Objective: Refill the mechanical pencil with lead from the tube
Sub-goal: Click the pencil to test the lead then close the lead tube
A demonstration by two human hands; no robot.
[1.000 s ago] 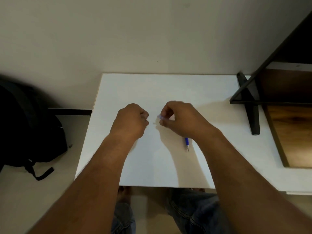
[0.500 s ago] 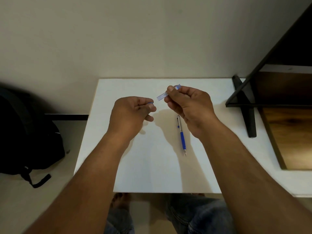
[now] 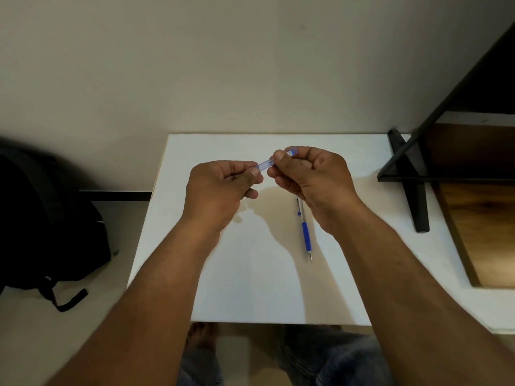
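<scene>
Table [image 3: 250, 288]: white, bare but for the pencil; both hands hover above its far half.
Right hand [image 3: 312, 179]: fingers curled, pinching one end of the tube between thumb and forefinger.
Left hand [image 3: 220, 188]: curled, fingertips closed on the tube's other end; whether a cap or a lead sits in that pinch cannot be told.
Pencil [image 3: 304, 228]: lies flat on the table just below the right hand, tip pointing toward the person, untouched.
Tube [image 3: 267, 163]: small, blue-tinted, held in the air between the two hands, slanting up to the right.
Step, as judged: opening or dispensing from the tube.
Advice: keep the tube steady in the right hand, work gently over the table, so any lead lands where it can be found.
</scene>
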